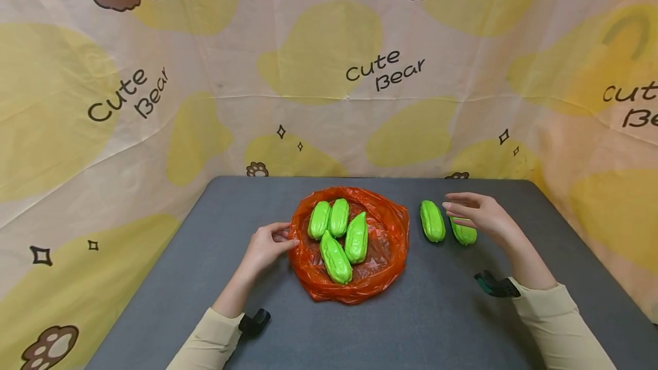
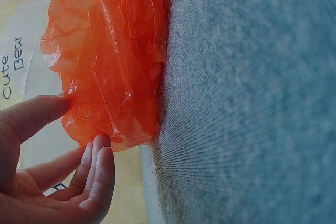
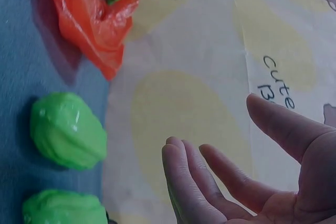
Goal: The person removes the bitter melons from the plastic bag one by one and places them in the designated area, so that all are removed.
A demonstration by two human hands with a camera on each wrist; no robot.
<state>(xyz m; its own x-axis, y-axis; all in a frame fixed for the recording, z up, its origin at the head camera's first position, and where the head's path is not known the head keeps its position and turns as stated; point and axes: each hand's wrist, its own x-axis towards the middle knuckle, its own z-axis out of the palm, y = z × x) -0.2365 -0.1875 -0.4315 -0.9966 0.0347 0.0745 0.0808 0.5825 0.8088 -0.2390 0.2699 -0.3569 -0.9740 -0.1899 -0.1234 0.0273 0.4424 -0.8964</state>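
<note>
A red plastic bag (image 1: 382, 210), its rim rolled open, sits on the grey table. Several bright green, glossy ridged gourds (image 1: 336, 258) lie inside it. My left hand (image 1: 268, 244) holds the bag's left edge between thumb and fingers; the left wrist view shows the fingertips (image 2: 102, 142) against the crinkled plastic. Right of the bag lie two more green gourds, the nearer one (image 1: 432, 221) whole in view and the other (image 1: 465, 234) partly covered by my right hand (image 1: 478, 213). That hand hovers with fingers extended and thumb apart, holding nothing in the right wrist view.
The grey table (image 1: 411, 324) ends at a back edge against a hanging cloth (image 1: 319, 50) printed with yellow patches and "Cute Bear" lettering. Dark bands (image 1: 496, 284) are strapped around both wrists, over cream sleeves (image 1: 560, 324).
</note>
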